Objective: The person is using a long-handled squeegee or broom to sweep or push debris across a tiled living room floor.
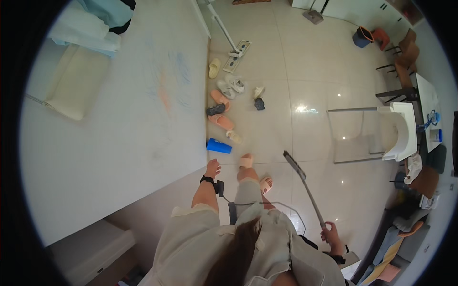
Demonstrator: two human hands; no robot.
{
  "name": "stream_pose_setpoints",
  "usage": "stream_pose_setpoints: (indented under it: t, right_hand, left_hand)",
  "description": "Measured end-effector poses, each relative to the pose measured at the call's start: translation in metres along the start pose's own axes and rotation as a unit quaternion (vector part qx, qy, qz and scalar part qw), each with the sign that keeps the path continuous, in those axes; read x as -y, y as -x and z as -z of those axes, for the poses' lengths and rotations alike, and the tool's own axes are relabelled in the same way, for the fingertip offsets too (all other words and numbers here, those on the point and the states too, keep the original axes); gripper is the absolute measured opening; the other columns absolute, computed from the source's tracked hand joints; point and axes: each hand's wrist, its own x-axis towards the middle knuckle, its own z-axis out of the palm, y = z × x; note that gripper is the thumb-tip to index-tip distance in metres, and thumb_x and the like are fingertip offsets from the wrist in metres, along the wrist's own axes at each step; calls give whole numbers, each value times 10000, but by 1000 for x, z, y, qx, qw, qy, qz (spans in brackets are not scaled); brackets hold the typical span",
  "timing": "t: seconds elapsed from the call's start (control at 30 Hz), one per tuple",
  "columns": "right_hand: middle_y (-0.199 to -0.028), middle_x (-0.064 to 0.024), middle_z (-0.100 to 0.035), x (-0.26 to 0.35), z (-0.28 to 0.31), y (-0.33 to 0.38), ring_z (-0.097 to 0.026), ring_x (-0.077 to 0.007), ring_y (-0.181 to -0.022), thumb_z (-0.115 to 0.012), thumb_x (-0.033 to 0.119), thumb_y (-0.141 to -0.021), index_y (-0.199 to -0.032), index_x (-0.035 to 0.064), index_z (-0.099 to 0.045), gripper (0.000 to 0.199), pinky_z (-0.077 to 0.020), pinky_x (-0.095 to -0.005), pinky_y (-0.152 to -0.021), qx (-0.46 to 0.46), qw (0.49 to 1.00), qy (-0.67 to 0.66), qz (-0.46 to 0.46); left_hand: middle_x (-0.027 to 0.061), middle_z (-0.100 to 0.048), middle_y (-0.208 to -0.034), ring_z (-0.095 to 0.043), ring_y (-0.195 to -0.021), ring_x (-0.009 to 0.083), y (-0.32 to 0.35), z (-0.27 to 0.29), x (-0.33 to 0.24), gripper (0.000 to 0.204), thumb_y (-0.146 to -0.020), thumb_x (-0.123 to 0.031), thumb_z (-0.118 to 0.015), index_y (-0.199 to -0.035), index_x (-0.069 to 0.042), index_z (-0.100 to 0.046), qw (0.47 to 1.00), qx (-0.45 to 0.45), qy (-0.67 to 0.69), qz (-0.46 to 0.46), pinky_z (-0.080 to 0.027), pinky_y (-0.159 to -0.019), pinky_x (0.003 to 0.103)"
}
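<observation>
My right hand (330,233) grips the upper end of the grey handle of a long broom (310,193). The narrow head with its dark edge is down by the floor, ahead and to the left of that hand. My left hand (213,168) hangs beside the white wall panel with its fingers apart, holding nothing. Just beyond it a blue tapered cup (219,146) lies on its side. Past the cup are pink slippers (221,122), dark crumpled pieces like socks (259,104), pale crumpled pieces (234,137), white sneakers (230,86) and a yellow clog (214,68).
A flat mop (237,56) leans ahead. At the right stand a white high chair (403,131), a table (431,114) and brown chairs (406,59). A dark bucket (362,37) and a dustpan (313,17) are farther off. A cable hangs across my front.
</observation>
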Motion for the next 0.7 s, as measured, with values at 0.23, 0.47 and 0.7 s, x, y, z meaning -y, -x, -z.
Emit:
stream_pose_setpoints:
  t: [0.23, 0.47, 0.7]
  right_hand:
    - [-577, -87, -484, -44, -51, 35, -438, -124, -402, -484, 97, -749, -941, 46, -370, 229, -350, -230, -334, -83, 995, -47, -39]
    - [-640, -86, -479, -59, -93, 46, -494, -155, -525, -504, 95, -729, -1032, 52, -361, 338, -429, -247, -476, -129, 972, -69, -184]
    - [-656, -69, -475, -26, -149, 39, -479, -139, -551, -493, 118, -740, -1061, 62, -352, 355, -415, -233, -495, -158, 950, -83, -256]
  left_hand:
    - [90, -461, -951, -473, -844, 197, -89, 10, 9, 464, -732, -100, -463, -1170, -106, -311, 995, 4, -101, 16, -406, -689, 321]
    - [37, -486, -856, -484, -664, 141, -320, 81, 90, 459, -704, -160, -525, -1119, -126, -334, 984, 99, 148, -11, -391, -507, 286]
    - [160, -416, -1069, -497, -654, 162, -464, 44, 105, 595, -669, -69, -493, -1187, 22, -215, 923, -152, -262, -238, -394, -448, 278]
